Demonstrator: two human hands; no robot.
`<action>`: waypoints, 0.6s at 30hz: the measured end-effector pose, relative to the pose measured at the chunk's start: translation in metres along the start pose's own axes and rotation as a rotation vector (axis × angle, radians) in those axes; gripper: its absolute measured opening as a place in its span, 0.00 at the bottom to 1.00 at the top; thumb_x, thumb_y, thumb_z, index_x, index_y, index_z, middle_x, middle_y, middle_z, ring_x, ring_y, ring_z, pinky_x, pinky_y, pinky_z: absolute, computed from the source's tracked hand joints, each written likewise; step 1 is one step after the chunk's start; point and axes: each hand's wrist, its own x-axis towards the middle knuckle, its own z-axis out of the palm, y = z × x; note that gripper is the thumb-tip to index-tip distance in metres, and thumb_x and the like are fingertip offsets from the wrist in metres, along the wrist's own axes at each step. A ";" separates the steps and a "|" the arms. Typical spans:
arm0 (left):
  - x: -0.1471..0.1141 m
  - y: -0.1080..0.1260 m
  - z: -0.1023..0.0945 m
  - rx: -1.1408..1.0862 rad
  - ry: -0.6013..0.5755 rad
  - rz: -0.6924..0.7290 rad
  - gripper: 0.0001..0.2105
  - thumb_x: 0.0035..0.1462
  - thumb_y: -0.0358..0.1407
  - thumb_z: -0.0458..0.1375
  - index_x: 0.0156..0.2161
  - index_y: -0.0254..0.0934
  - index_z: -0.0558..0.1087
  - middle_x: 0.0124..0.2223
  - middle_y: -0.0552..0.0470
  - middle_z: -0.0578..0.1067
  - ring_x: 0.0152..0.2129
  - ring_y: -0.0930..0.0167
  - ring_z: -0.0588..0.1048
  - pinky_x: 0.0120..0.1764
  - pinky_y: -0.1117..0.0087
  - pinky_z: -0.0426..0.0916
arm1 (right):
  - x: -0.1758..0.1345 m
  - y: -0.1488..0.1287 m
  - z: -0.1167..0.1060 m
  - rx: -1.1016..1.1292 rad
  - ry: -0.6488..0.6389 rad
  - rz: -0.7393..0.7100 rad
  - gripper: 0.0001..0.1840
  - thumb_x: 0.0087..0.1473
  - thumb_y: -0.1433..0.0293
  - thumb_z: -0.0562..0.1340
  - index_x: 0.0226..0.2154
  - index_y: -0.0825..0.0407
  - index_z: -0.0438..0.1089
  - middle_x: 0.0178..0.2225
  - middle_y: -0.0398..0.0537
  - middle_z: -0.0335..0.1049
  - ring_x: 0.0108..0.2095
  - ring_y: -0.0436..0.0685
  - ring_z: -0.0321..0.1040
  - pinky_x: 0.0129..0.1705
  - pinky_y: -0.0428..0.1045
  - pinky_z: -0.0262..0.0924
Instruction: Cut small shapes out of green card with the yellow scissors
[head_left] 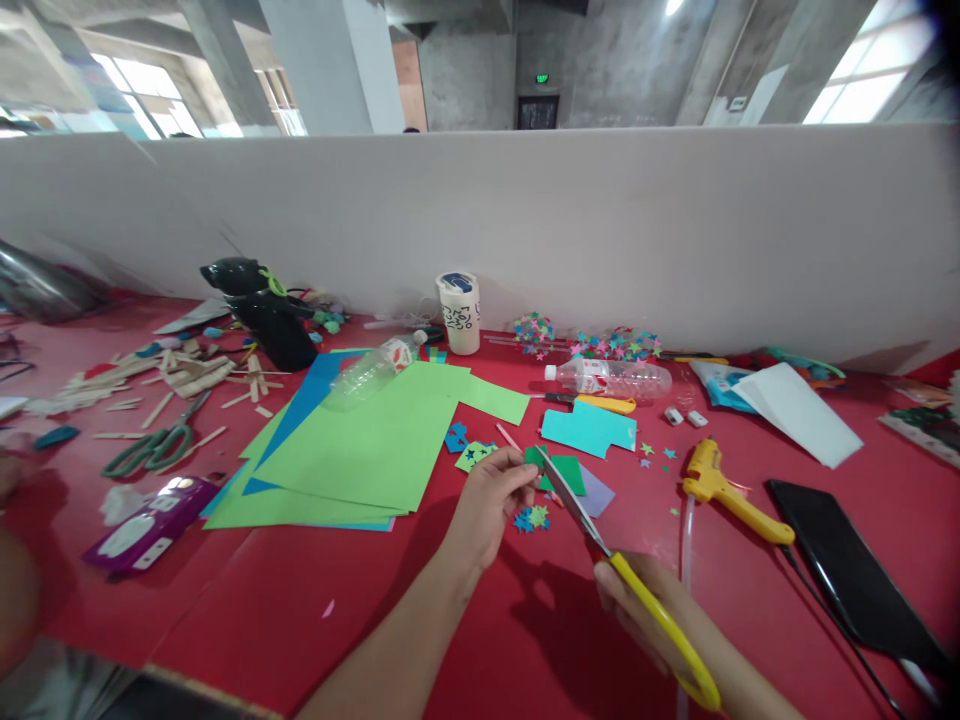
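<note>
Red table (300, 620), left fingers (517, 476) pinching green paper (533, 457), right fingers (613, 588) gripping scissors (628, 578)

One head cam, facing forward and down over the red table (255, 595), pretty close; top-right corner's dark, can't tell why.

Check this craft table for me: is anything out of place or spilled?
A few things. One clear bottle lies tipped partly over the green paper; another bottle lies sideways near the partition. Wooden sticks are strewn untidily at left, and a pink scrap lies apart, near the front.
</note>
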 end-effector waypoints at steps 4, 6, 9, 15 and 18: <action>0.001 0.003 -0.001 0.045 0.004 0.044 0.06 0.44 0.34 0.59 0.26 0.34 0.66 0.22 0.56 0.70 0.16 0.79 0.65 0.22 0.77 0.57 | 0.000 -0.001 0.000 0.006 0.009 0.027 0.28 0.47 0.43 0.48 0.19 0.50 0.53 0.09 0.30 0.43 0.08 0.43 0.40 0.11 0.41 0.34; 0.000 0.005 -0.002 0.059 0.013 0.069 0.06 0.44 0.34 0.59 0.27 0.34 0.67 0.22 0.56 0.70 0.17 0.79 0.65 0.23 0.77 0.58 | 0.000 -0.001 0.000 -0.002 0.013 0.023 0.28 0.46 0.43 0.48 0.18 0.50 0.53 0.09 0.31 0.43 0.08 0.43 0.40 0.11 0.41 0.34; 0.000 0.008 -0.002 0.073 0.026 0.095 0.05 0.45 0.35 0.58 0.27 0.35 0.67 0.22 0.56 0.69 0.17 0.79 0.64 0.23 0.76 0.58 | 0.001 0.000 0.001 -0.011 0.012 0.010 0.27 0.46 0.44 0.50 0.18 0.51 0.53 0.09 0.31 0.44 0.09 0.42 0.41 0.11 0.42 0.35; 0.000 0.005 -0.001 0.037 -0.004 0.083 0.06 0.47 0.36 0.57 0.27 0.35 0.67 0.23 0.56 0.69 0.18 0.79 0.65 0.24 0.76 0.58 | 0.003 0.002 0.006 0.030 0.011 0.010 0.28 0.45 0.42 0.49 0.18 0.50 0.52 0.08 0.31 0.46 0.08 0.42 0.42 0.11 0.42 0.34; 0.000 0.002 0.000 0.031 -0.050 0.066 0.06 0.47 0.35 0.57 0.26 0.34 0.66 0.24 0.56 0.69 0.17 0.79 0.65 0.24 0.75 0.58 | 0.002 0.001 0.007 0.038 0.022 -0.002 0.27 0.46 0.44 0.50 0.19 0.51 0.53 0.08 0.32 0.49 0.07 0.42 0.44 0.11 0.42 0.35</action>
